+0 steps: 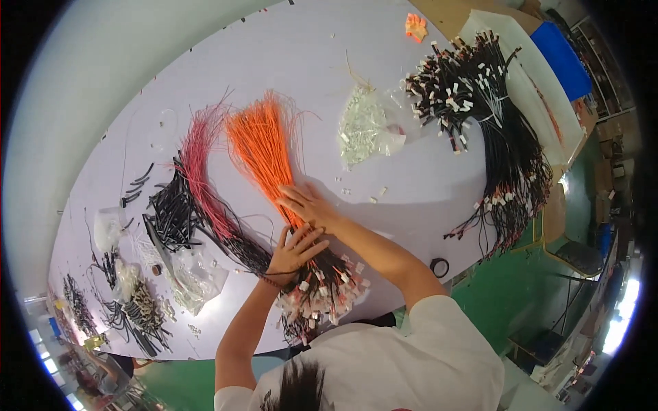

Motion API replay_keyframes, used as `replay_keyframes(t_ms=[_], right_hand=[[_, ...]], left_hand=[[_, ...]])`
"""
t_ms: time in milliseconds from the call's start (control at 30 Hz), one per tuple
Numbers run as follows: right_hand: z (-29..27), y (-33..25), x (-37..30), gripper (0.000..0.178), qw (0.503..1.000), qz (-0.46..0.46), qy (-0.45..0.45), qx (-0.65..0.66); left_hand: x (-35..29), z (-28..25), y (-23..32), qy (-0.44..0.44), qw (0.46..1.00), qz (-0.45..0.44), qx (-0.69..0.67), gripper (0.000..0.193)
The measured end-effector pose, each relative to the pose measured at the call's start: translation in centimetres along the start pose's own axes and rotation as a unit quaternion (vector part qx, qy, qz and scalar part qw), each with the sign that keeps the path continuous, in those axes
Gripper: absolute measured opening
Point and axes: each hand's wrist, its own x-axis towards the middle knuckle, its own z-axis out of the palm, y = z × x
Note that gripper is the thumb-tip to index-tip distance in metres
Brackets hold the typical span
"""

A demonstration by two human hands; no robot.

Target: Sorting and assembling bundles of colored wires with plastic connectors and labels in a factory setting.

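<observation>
A thick bundle of orange wires [259,137] lies lengthwise on the table before me. Its near end runs into dark wires tipped with many white connectors [322,291], close to my body. My right hand [312,209] rests across the orange part, fingers stretched leftward over the strands. Just nearer, my left hand [295,253] lies on the same bundle with its fingers spread and pointing up to the right. Both hands are open and touch the wires; their undersides are hidden. Beside my left hand runs a bundle of pink and black wires [212,195].
Black tubing pieces [171,212] and clear bags of small parts [195,277] lie to the left. A bag of white connectors [363,127] sits farther off. At right are a large black cable bundle [504,151] and a black tape roll [439,267] near the table edge.
</observation>
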Motion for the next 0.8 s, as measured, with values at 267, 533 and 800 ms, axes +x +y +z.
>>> replay_keyframes(t_ms=[267,533,800], right_hand=[[-1.3,1.2,-3.2,0.062,0.954,0.125,-0.105,-0.250],[-10.3,5.1,-4.7,0.044,0.973,0.188,-0.030,-0.133],[-19.4,18.4,8.7,0.018,0.927,0.121,0.162,-0.317]], left_hand=[[2.5,0.7,1.8,-0.022,0.999,0.002,0.030,0.056],[3.4,2.0,2.3,-0.030,0.999,-0.039,0.017,0.049],[4.8,0.3,0.7,-0.056,0.995,-0.038,0.071,0.060]])
